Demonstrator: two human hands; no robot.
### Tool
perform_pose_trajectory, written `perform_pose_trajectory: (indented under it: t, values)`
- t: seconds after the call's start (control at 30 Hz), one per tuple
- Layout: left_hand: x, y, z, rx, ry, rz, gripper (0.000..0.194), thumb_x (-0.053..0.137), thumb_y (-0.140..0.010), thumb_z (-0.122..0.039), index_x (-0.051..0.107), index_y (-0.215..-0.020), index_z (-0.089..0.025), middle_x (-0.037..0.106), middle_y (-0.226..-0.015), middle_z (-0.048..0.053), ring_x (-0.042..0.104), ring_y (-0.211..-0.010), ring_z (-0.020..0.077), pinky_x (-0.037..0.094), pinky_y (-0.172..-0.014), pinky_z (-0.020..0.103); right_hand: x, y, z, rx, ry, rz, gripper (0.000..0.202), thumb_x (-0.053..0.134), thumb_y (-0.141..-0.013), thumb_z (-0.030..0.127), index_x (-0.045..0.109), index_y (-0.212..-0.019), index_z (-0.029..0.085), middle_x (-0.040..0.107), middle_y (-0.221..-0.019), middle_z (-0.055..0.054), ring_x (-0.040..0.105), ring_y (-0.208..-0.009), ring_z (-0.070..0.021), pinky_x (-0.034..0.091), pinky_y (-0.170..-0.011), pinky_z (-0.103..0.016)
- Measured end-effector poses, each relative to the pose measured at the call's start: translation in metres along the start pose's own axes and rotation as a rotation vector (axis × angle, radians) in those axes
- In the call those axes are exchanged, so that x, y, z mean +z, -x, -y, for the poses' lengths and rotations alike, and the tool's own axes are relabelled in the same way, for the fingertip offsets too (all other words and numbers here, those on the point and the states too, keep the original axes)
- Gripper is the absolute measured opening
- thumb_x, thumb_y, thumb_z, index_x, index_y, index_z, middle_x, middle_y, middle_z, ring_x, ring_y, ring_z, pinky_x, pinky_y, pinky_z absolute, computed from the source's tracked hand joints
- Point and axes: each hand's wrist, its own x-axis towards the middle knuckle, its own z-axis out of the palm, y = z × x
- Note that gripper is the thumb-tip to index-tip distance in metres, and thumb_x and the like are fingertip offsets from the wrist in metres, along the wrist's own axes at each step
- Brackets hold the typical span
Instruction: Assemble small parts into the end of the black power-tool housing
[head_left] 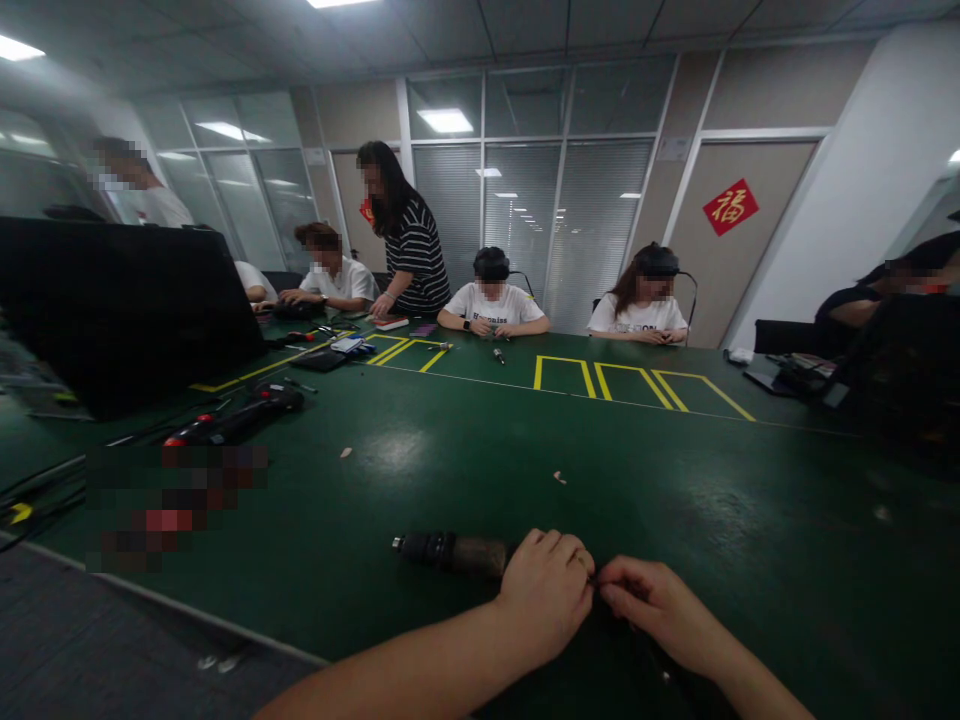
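Note:
On the green table lies a straight electric screwdriver [469,556], its black collar and short metal tip facing left. My left hand [547,590] is wrapped over its rear part, hiding that end. Close beside it, my right hand [660,605] has thumb and forefinger pinched together at the tool's back end. Whatever sits between those fingertips is too small and dark to make out. A dark strip, perhaps a cord, runs below the right hand towards the bottom edge.
A black-and-red power tool [247,412] lies at the left near cables [45,495] and a large black monitor [127,310]. Small pale scraps [559,477] dot the green table [450,460]. Yellow tape [562,358] marks its far side, where several people sit or stand.

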Motion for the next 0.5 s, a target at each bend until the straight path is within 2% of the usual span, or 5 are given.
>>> perform_pose_trajectory:
  t: [0.5]
  values:
    - [-0.01,-0.005,0.009,0.07,0.07,0.018,0.014,0.049,-0.092,-0.03,0.059,-0.098,-0.023,0.061,-0.102,-0.002,0.052,-0.092,0.0171,0.035,-0.08,0.032,-0.001,0.001,0.0,0.023,0.039,-0.021,0.033,0.049,-0.091,0.047,0.06,-0.085,0.017,0.054,-0.07,0.001,0.051,-0.065,-0.0155,0.04,-0.058,-0.022]
